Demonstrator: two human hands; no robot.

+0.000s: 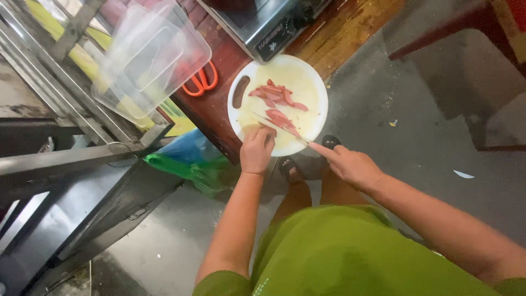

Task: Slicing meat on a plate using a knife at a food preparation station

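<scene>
While scissors [201, 81] lie near, right hand [350, 164] grips knife [279, 127].

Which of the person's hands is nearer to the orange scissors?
Left. The left hand rests at the near rim of the round white cutting board, below and right of the orange scissors. The right hand, holding the knife, lies farther right.

left: my bare left hand [256, 149] curled, fingers tucked, forearm reaching straight forward | right: my bare right hand [350, 164] closed in a grip, index finger extended, arm angled in from the right
</scene>
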